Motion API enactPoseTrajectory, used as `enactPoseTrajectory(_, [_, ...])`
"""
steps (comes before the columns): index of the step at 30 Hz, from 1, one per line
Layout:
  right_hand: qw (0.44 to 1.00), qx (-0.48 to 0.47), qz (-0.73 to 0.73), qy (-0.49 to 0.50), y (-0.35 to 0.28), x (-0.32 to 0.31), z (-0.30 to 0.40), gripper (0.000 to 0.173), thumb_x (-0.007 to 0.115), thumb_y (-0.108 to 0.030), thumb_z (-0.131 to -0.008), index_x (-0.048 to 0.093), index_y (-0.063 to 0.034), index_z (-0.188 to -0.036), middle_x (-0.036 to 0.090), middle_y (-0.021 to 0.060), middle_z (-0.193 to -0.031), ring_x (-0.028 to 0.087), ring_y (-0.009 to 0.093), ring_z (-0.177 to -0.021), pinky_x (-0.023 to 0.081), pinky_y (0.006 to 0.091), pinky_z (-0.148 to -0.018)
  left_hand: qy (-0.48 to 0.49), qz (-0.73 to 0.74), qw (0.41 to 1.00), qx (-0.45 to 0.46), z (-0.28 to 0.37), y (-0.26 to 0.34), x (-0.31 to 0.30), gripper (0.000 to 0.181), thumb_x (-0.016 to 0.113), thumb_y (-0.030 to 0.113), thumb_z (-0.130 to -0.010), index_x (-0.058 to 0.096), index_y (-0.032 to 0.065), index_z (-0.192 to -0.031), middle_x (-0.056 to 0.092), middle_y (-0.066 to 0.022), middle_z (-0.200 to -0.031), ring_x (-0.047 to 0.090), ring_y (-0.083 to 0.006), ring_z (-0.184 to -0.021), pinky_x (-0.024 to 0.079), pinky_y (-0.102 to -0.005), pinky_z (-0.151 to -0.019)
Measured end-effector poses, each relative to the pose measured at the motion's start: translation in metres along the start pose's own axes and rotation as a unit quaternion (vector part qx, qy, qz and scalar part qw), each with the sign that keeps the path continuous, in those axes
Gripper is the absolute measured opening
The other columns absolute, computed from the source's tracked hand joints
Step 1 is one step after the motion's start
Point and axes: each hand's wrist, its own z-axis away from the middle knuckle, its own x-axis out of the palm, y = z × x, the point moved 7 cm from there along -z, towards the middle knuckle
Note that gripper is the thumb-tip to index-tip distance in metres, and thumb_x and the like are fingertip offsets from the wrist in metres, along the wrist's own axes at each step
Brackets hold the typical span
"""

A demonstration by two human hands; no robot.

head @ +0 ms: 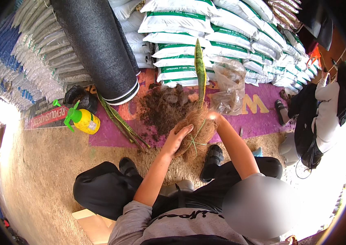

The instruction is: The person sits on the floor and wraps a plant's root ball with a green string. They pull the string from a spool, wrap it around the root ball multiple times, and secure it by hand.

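Note:
Between my hands is a ball of brown coconut fibre [202,130], bound with thin green string [193,141] that crosses on its near side. From its far end rises a single snake plant leaf [200,69], green with yellow edges. My left hand [177,137] grips the ball's left side, thumb on top. My right hand [212,115] is against its upper right, its fingers mostly hidden behind the fibre. Just beyond the ball lies a heap of dark soil and fibre [166,105] on a purple printed sheet [228,130].
More snake plant leaves [121,121] lie left of the heap, near a yellow spray bottle [87,121] and a black plastic bag [81,99]. A black mesh roll [96,49] leans there. Stacked white sacks [179,46] stand behind a clear bag [228,85]. Another person [322,107] sits at right.

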Motion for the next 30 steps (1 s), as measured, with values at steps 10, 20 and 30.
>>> enactPoseTrajectory(10, [0.960,-0.038,0.277,-0.027,-0.001,-0.014,-0.015,0.043,0.050,-0.018,-0.083,0.039,-0.0007,-0.121,0.047,0.0122,-0.118,0.048,0.021,-0.104,0.039,0.0318,-0.088,-0.004,-0.040,0.998,-0.039,0.004,-0.003,0.008,0.070,0.052,0.050,-0.075,0.037,0.0001,-0.122,0.040,-0.0151,-0.123,0.030,-0.0248,-0.121,0.019,-0.0397,-0.099])
enactPoseTrajectory(20, [0.983,-0.119,-0.103,0.090,-0.040,0.007,-0.015,0.048,0.045,-0.035,-0.084,0.041,-0.0038,-0.120,0.050,0.0102,-0.113,0.049,0.021,-0.101,0.036,0.0341,-0.090,0.103,-0.038,0.993,-0.042,0.004,0.003,-0.010,0.069,0.058,0.049,-0.071,0.042,0.0035,-0.119,0.044,-0.0126,-0.121,0.033,-0.0245,-0.119,0.025,-0.0424,-0.096])
enactPoseTrajectory(30, [0.960,0.067,-0.115,0.248,-0.019,0.068,0.002,0.099,0.045,-0.069,-0.067,0.012,-0.0026,-0.132,0.020,0.0200,-0.134,0.020,0.032,-0.124,0.015,0.0471,-0.100,0.203,0.133,0.969,0.052,-0.006,0.017,-0.067,0.063,0.058,0.044,-0.074,0.040,0.0075,-0.121,0.037,-0.0108,-0.126,0.031,-0.0239,-0.119,0.030,-0.0441,-0.093])
